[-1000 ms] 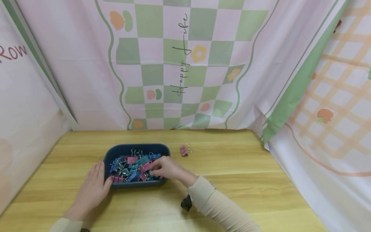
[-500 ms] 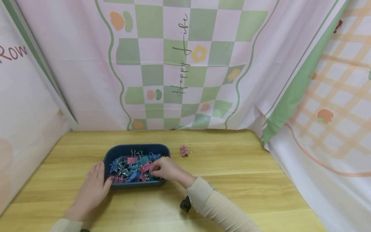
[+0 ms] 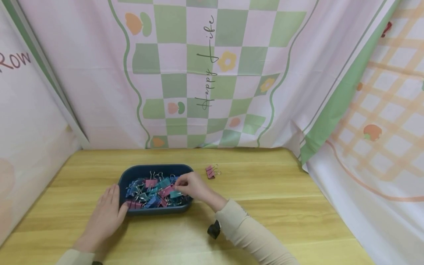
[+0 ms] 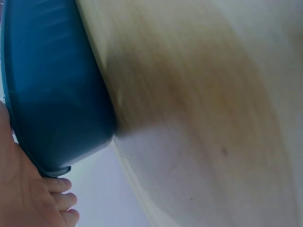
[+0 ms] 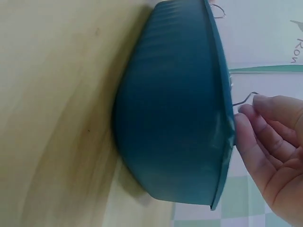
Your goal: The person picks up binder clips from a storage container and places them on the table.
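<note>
A dark blue plastic bin [image 3: 159, 211] holds a heap of pink, blue and teal binder clips [image 3: 153, 201]. My left hand [image 3: 104, 215] rests against the bin's left end, fingers straight along the outside and thumb by the near corner. In the left wrist view, the palm touches the rim of the bin [image 4: 52, 85]. Over the bin's right end, my right hand [image 3: 195, 187] pinches a teal binder clip [image 3: 176, 194]. From the right wrist, a wire handle [image 5: 245, 100] shows at the fingertips; the clip's body is hidden behind the bin wall.
One pink binder clip [image 3: 210, 172] lies on the wooden table [image 3: 265, 206], right of the bin. A patterned curtain [image 3: 198, 84] hangs along the table's back edge, with more cloth at both sides. A small black object [image 3: 214, 229] sits under the right cuff.
My right hand has risen slightly from the heap, fingertips moving up toward the back. A teal clip has come into sight beneath its fingers. The left hand and the bin stay put.
</note>
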{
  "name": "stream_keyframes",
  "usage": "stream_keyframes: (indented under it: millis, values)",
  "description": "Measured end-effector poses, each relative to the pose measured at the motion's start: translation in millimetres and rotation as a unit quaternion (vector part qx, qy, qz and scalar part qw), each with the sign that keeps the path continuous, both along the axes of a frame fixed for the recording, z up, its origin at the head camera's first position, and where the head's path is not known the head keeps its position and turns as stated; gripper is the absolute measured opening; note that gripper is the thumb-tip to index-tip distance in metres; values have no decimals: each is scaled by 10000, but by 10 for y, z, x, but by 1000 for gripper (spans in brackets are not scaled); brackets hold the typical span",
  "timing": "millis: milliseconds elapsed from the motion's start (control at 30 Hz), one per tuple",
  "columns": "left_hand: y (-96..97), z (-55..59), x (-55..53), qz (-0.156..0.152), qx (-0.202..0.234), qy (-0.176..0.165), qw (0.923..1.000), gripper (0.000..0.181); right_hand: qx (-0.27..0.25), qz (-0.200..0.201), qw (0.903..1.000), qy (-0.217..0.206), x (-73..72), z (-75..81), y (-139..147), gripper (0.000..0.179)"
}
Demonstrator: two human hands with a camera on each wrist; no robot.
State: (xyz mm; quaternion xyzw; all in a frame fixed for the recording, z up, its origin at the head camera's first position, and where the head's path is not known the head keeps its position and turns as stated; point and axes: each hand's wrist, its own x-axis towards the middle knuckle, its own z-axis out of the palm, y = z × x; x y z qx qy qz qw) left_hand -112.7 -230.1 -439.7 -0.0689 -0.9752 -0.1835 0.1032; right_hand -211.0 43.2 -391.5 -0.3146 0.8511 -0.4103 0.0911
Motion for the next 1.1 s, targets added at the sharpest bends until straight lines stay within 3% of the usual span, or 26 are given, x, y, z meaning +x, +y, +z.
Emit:
stream_keyframes:
  millis: [267, 600, 900, 1100]
  values:
    - [7, 5, 0, 41, 13, -59, 10000, 65, -407, -331, 9985, 146, -47, 90, 65, 8]
    - [3, 7, -3, 49, 18, -67, 10000, 66, -797, -963, 9918, -276, -176, 230, 220, 8]
    - [-1, 24, 18, 27, -46, -52, 10000, 65, -1109, -1612, 9791, -548, -332, 340, 412, 13]
    - [-4, 15, 23, 33, -80, -26, 10000, 65, -1842, -1731, 9668, -369, -409, 413, 539, 12]
